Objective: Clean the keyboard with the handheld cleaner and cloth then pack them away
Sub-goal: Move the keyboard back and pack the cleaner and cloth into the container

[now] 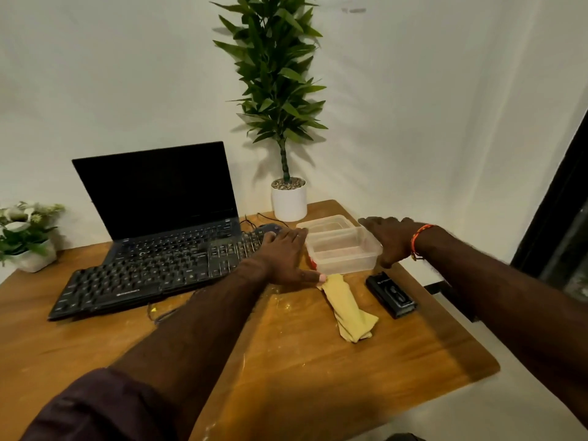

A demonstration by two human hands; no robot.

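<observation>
Unreadable white print on keyboard [140, 275]

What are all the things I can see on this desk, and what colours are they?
keyboard: one, black, front left of the desk
laptop: one, black, open, behind the keyboard
mouse: one, dark, right of the laptop
container: one, clear plastic, between both hands
cloth: one, yellow, in front of the container
handheld cleaner: one, black, right of the cloth
tall plant: one, green, white pot, back
small plant: one, left edge
desk: one, brown wood
left hand: by the container's left side
right hand: at the container's right side
</observation>
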